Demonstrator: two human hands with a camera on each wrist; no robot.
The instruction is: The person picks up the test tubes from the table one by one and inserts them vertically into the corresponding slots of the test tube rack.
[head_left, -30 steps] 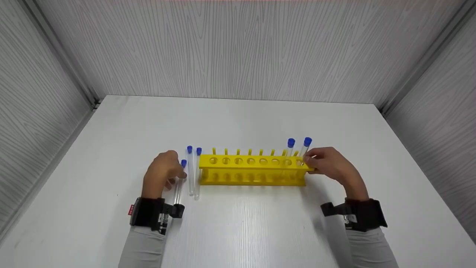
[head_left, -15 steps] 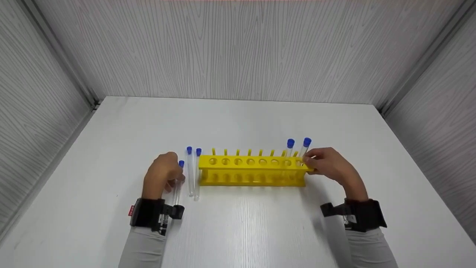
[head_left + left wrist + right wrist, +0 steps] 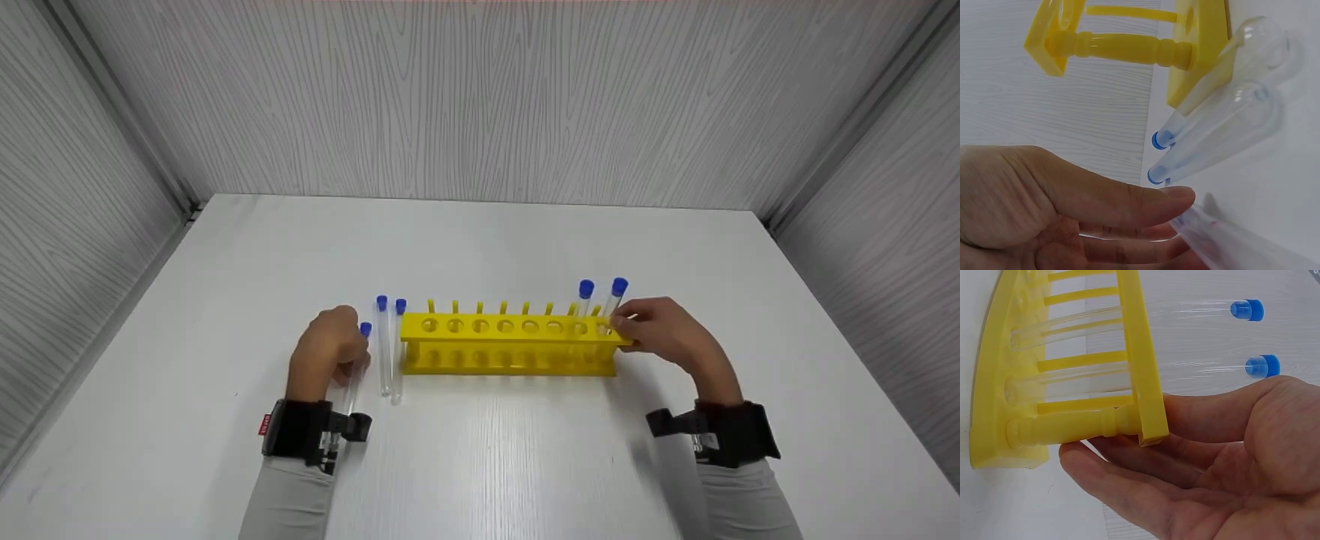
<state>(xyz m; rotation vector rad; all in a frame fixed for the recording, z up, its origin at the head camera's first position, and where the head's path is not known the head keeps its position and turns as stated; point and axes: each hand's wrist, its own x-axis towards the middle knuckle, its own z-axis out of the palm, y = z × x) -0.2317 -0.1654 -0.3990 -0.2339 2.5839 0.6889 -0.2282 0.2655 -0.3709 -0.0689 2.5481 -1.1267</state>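
Note:
My left hand (image 3: pixel 324 351) pinches a clear test tube (image 3: pixel 1213 239) with a blue cap (image 3: pixel 365 328), low over the white table and left of the yellow test tube rack (image 3: pixel 510 368). The fingers hide part of that tube. Two more capped tubes lie side by side between this hand and the rack, an outer tube (image 3: pixel 385 352) and an inner tube (image 3: pixel 398 360). At the rack's right end, my right hand (image 3: pixel 667 334) grips the top plate (image 3: pixel 1148 382), thumb above and fingers beneath. Two capped tubes, one left (image 3: pixel 586 288) and one right (image 3: pixel 619 286), stand in the rack's right-hand holes.
The white table (image 3: pixel 495 465) extends around the rack, with a grey wood-grain wall (image 3: pixel 480 97) behind and walls at both sides. Several holes along the rack's left and middle hold no tubes. A row of yellow pegs rises behind its top plate.
My left fingers have closed in on the test tube, and its cap has shifted slightly left toward the hand. The right hand keeps its grip on the rack, which has barely moved.

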